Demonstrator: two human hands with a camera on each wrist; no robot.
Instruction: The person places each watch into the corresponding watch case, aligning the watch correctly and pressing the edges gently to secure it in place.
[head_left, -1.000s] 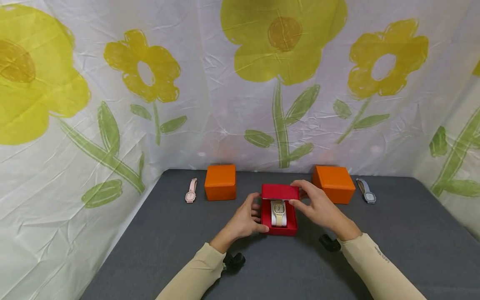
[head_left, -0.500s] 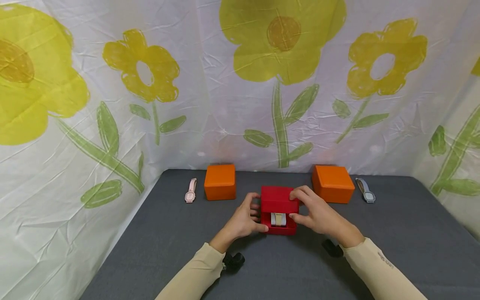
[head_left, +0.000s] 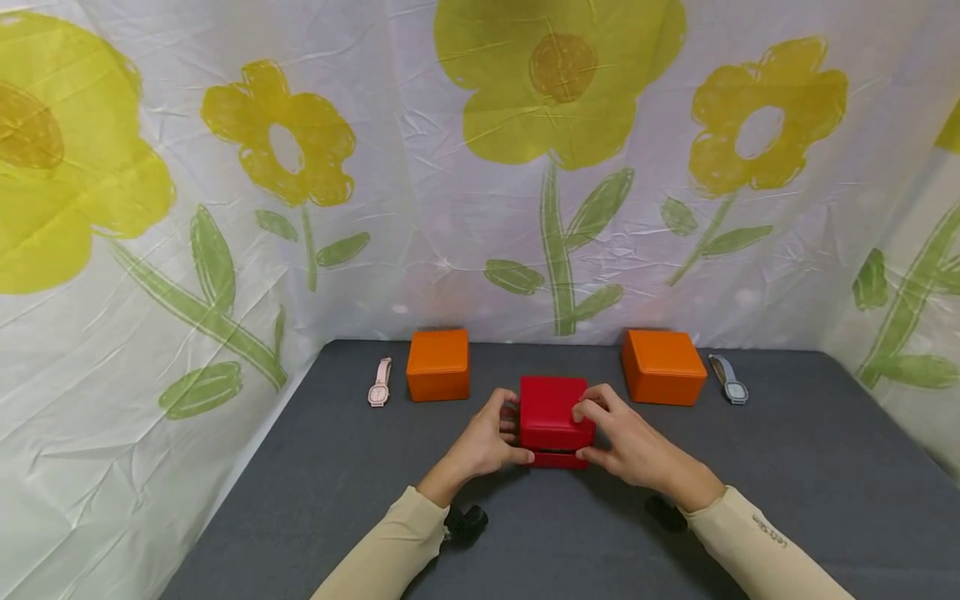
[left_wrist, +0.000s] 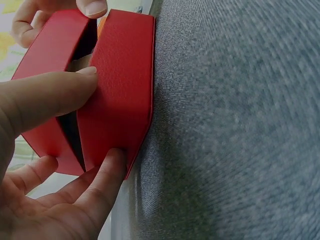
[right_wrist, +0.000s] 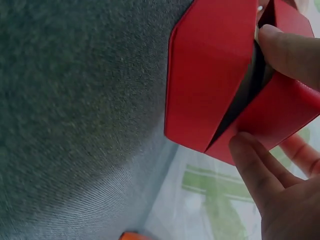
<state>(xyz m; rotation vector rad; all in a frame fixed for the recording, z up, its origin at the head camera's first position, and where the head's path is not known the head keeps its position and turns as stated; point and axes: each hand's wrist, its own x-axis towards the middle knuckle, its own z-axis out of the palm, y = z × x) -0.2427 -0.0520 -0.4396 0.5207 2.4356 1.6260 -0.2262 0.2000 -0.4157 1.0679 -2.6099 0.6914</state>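
A red watch box (head_left: 555,408) stands on the grey cloth, its hinged lid (right_wrist: 272,117) tilted down with a narrow wedge of gap along the front. Round the left side curves my left hand (head_left: 483,437), thumb at the front left corner and fingers (left_wrist: 112,170) against the side wall of the base (left_wrist: 122,65). My right hand (head_left: 626,442) grips the lid from the right, with fingers on its top and side. Its thumb (right_wrist: 287,47) lies at the front gap. The watch inside is hidden in the head view.
Two orange boxes (head_left: 438,365) (head_left: 663,367) stand behind, left and right of the red one. Beyond them lie a pink-strapped watch (head_left: 379,385) at the left and a blue-grey watch (head_left: 730,382) at the right. A flowered curtain (head_left: 420,208) rises behind the table (head_left: 315,475).
The right hand has brought the lid forward and down from raised to nearly level, covering the cream-strapped watch on its white cushion. The left hand stays at the box's left side.
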